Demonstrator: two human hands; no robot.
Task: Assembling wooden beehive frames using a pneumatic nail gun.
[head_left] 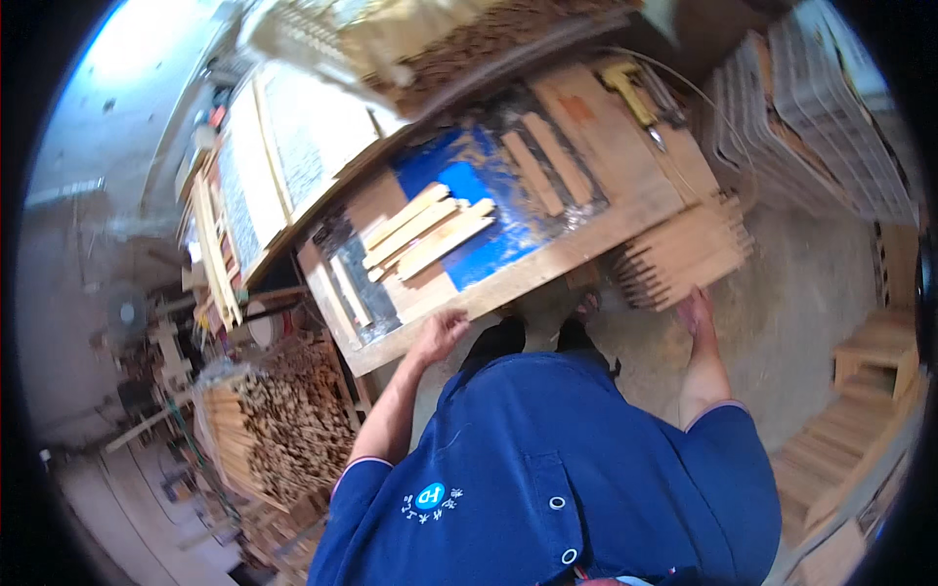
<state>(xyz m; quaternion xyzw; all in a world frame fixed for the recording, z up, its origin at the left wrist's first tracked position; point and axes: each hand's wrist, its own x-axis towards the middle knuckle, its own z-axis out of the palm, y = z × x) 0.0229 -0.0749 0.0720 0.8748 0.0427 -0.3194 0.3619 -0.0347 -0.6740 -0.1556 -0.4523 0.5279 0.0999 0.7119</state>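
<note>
My right hand (696, 313) grips the near edge of a brown wooden panel (689, 249) with comb-like notches along its ends. The panel is held out beyond the right end of the workbench, above the floor. Loosely curled by the bench's front edge is my left hand (442, 337), with nothing visible in it; it is slightly blurred. Several pale wooden strips (430, 234) lie in a loose bundle on the wooden workbench (532, 259), partly over a blue sheet (503, 234).
A yellow nail gun (625, 90) with a hose lies at the bench's far right. Two brown slats (532, 174) rest near the middle. Stacked sticks (298, 415) stand at the left, grey ribbed stacks (806, 117) at the far right, and wooden boards (845, 439) on the right floor.
</note>
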